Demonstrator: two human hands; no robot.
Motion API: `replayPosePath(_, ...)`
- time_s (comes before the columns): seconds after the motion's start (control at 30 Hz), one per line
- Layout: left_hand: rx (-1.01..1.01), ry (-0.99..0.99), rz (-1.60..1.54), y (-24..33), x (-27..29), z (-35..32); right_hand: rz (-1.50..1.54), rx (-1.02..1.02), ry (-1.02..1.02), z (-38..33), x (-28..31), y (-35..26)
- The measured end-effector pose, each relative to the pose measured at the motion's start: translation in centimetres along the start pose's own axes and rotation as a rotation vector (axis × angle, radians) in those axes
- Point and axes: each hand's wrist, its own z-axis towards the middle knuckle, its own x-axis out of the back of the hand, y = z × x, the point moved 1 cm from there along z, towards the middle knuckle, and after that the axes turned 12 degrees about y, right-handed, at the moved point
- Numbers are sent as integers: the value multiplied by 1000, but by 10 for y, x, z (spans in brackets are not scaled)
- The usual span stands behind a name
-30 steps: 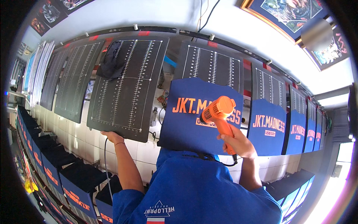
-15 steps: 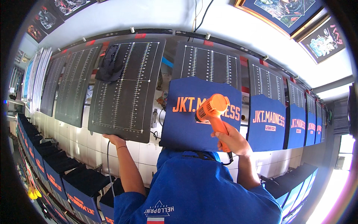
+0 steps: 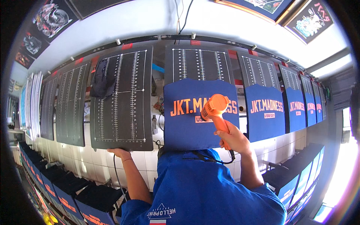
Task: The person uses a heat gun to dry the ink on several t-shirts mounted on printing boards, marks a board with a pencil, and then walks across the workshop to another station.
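Observation:
An orange heat gun (image 3: 217, 108) is gripped by its handle in my right hand (image 3: 236, 139), fingers wrapped round it. Its dark nozzle points down and left over the orange lettering of a dark blue fabric piece (image 3: 187, 131). That fabric lies on the near part of a black printing board (image 3: 200, 62) with white ruler marks. My left hand (image 3: 119, 152) is at the near edge of the neighbouring black board (image 3: 123, 123), holding it from below; its fingers are partly hidden there. A crumpled dark cloth (image 3: 103, 80) lies on that board's far left part.
More boards with printed blue fabric (image 3: 266, 108) run off to the right; bare marked boards (image 3: 71, 108) stand left. Rows of fabric-covered boards (image 3: 99, 197) lie behind me on both sides. The gun's black cord (image 3: 225, 162) loops by my body. White tiles (image 3: 101, 161) show below.
The whole view has shifted and levelled, so the boards appear further left. The heat gun sits slightly further right over the lettering, uncovering more of it. Both hands keep their hold.

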Motion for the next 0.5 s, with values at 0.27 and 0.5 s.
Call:
replayPosePath(0.27,22,-25,3,6,-11,-21,107,44,184,-12,0,21)
replayPosePath(0.5,14,-52,-13,-3,-4,1,168,6,256,-22,4,24)
